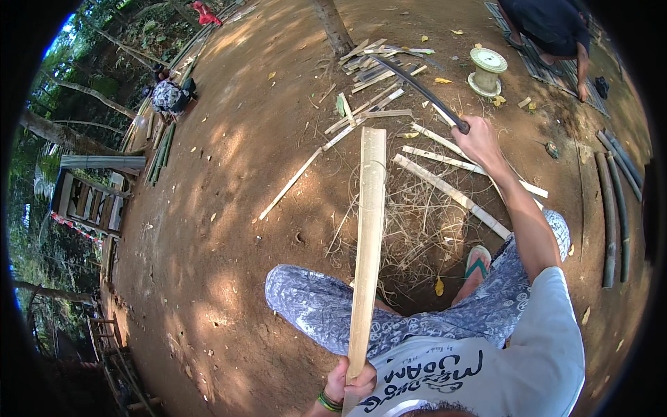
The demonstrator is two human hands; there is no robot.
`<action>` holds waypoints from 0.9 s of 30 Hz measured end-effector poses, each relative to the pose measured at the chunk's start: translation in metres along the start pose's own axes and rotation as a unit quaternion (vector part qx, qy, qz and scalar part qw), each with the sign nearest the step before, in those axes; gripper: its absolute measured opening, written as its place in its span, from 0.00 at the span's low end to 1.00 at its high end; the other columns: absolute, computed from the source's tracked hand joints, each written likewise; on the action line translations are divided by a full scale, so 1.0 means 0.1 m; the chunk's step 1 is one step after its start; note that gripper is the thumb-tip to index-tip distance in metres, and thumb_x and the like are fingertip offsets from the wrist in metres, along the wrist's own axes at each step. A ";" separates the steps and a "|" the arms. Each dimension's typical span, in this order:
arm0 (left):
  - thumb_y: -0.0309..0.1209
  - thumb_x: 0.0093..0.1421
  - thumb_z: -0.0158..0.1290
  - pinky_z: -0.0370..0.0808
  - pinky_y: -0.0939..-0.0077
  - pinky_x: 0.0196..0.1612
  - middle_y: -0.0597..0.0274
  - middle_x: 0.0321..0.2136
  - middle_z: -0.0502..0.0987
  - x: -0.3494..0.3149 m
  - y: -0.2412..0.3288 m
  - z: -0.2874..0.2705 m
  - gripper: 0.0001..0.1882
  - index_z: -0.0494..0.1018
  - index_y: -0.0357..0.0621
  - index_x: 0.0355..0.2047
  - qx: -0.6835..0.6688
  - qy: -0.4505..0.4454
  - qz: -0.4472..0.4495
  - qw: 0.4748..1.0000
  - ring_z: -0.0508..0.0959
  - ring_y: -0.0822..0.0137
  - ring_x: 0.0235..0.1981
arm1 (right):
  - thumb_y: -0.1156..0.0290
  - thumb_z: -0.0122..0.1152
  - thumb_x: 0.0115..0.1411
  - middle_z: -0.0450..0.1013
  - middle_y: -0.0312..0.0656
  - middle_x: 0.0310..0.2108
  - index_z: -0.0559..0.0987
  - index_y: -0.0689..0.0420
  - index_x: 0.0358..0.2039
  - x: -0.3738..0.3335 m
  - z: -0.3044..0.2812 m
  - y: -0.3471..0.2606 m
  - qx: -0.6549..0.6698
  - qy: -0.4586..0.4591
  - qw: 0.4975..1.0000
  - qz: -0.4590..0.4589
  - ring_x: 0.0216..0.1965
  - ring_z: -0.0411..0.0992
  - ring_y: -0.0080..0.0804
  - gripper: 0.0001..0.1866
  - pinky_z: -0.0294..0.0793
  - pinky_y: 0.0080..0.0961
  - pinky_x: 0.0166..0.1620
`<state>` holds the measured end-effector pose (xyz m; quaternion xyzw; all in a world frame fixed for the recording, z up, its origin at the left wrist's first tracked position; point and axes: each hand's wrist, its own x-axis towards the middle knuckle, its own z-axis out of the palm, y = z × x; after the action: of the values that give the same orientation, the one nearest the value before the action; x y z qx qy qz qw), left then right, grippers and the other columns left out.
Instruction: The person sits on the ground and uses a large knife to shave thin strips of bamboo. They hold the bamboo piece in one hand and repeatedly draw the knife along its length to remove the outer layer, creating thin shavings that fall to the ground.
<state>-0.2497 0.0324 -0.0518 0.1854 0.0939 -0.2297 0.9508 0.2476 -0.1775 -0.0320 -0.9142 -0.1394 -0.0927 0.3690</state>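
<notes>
Near the bottom of the view my left hand (351,381) is closed around the lower end of a long, pale split bamboo slat (369,229). The slat stands up in front of my body, its inner face showing and its far end free. My right hand (478,142), stretched forward, grips a machete (422,86) by its dark handle. Its long, dark, slightly curved blade points away and to the left, apart from the slat. Below and between my arms, thin bamboo shavings (424,215) lie scattered on the ground by my sandalled foot (476,267).
Several split bamboo strips (451,189) lie ahead, with more piled by a tree trunk (333,28). A pale spool (486,71) stands beyond. One person (556,28) bends over slats at upper right; another (170,96) crouches at left. Dark bamboo poles (606,219) lie at right.
</notes>
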 end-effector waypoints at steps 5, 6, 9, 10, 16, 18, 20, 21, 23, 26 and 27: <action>0.59 0.73 0.35 0.60 0.83 0.15 0.71 0.18 0.62 0.38 0.27 0.15 0.28 0.68 0.46 0.43 -0.009 0.093 0.096 0.991 0.61 0.78 0.11 | 0.65 0.63 0.55 0.70 0.49 0.14 0.81 0.61 0.26 -0.53 0.06 -0.50 0.068 -0.034 0.995 -0.072 0.15 0.69 0.40 0.11 0.68 0.37 0.26; 0.56 0.74 0.33 0.61 0.83 0.15 0.69 0.21 0.62 0.49 0.34 0.24 0.26 0.67 0.46 0.50 0.001 0.146 0.119 0.982 0.61 0.78 0.12 | 0.66 0.63 0.53 0.70 0.47 0.13 0.81 0.59 0.24 -0.65 0.12 -0.58 0.081 -0.061 0.987 -0.122 0.14 0.70 0.39 0.09 0.68 0.36 0.24; 0.48 0.77 0.30 0.60 0.83 0.14 0.64 0.25 0.64 0.72 0.58 0.20 0.21 0.57 0.54 0.61 0.122 0.045 0.129 0.983 0.61 0.76 0.11 | 0.67 0.63 0.47 0.74 0.39 0.15 0.77 0.53 0.19 -1.03 0.26 -0.80 0.059 -0.081 0.955 -0.279 0.17 0.75 0.40 0.05 0.72 0.38 0.23; 0.47 0.77 0.29 0.59 0.83 0.14 0.64 0.25 0.64 0.77 0.62 0.21 0.20 0.57 0.53 0.62 0.124 0.052 0.131 0.982 0.61 0.77 0.11 | 0.67 0.64 0.45 0.74 0.39 0.16 0.76 0.52 0.20 -1.15 0.24 -0.84 0.046 -0.118 0.945 -0.302 0.18 0.76 0.42 0.06 0.73 0.40 0.25; 0.46 0.78 0.28 0.58 0.83 0.12 0.63 0.22 0.63 0.86 0.69 0.24 0.20 0.56 0.54 0.63 0.134 0.099 0.127 0.978 0.60 0.77 0.09 | 0.67 0.68 0.41 0.76 0.43 0.22 0.74 0.56 0.25 -1.34 0.27 -0.86 0.049 -0.153 0.925 -0.343 0.25 0.79 0.48 0.13 0.77 0.47 0.29; 0.46 0.78 0.28 0.58 0.83 0.12 0.64 0.22 0.63 0.81 0.68 0.17 0.21 0.56 0.56 0.65 0.154 0.091 0.117 0.977 0.59 0.77 0.09 | 0.67 0.68 0.41 0.76 0.43 0.22 0.74 0.56 0.25 -1.28 0.25 -0.84 0.042 -0.141 0.930 -0.338 0.25 0.79 0.48 0.13 0.77 0.47 0.29; 0.46 0.78 0.28 0.58 0.84 0.12 0.64 0.21 0.63 0.77 0.64 0.15 0.22 0.54 0.57 0.67 0.153 0.089 0.111 0.978 0.59 0.77 0.09 | 0.67 0.68 0.41 0.76 0.43 0.22 0.74 0.56 0.25 -1.22 0.26 -0.81 0.030 -0.128 0.935 -0.328 0.27 0.79 0.48 0.13 0.77 0.46 0.30; 0.46 0.78 0.27 0.57 0.84 0.12 0.64 0.21 0.63 0.74 0.61 0.17 0.22 0.53 0.57 0.68 0.142 0.091 0.109 0.980 0.59 0.78 0.09 | 0.67 0.68 0.41 0.77 0.42 0.23 0.74 0.55 0.25 -1.18 0.22 -0.83 0.001 -0.141 0.942 -0.305 0.28 0.80 0.48 0.12 0.78 0.47 0.32; 0.46 0.78 0.27 0.57 0.83 0.13 0.63 0.21 0.63 0.70 0.58 0.19 0.24 0.52 0.57 0.69 0.124 0.089 0.106 0.983 0.58 0.77 0.10 | 0.67 0.67 0.41 0.77 0.42 0.23 0.74 0.55 0.25 -1.11 0.22 -0.78 0.001 -0.127 0.944 -0.304 0.28 0.79 0.48 0.12 0.77 0.47 0.31; 0.47 0.78 0.28 0.57 0.82 0.14 0.63 0.22 0.63 0.61 0.52 0.17 0.25 0.49 0.57 0.71 0.109 0.086 0.101 0.985 0.58 0.76 0.10 | 0.66 0.66 0.41 0.77 0.40 0.22 0.75 0.53 0.24 -1.04 0.25 -0.71 -0.010 -0.109 0.953 -0.284 0.25 0.79 0.47 0.10 0.72 0.50 0.30; 0.47 0.78 0.28 0.57 0.82 0.14 0.63 0.22 0.63 0.57 0.49 0.16 0.26 0.49 0.57 0.71 0.108 0.090 0.100 0.985 0.57 0.76 0.10 | 0.66 0.65 0.41 0.77 0.39 0.21 0.75 0.52 0.24 -1.00 0.26 -0.70 -0.014 -0.100 0.957 -0.271 0.25 0.78 0.47 0.09 0.71 0.51 0.29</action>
<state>-0.1748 0.0437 -0.0375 0.3152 0.1354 -0.1249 0.9310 0.1324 -0.1303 -0.0323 -0.8520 -0.4170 -0.0989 0.3008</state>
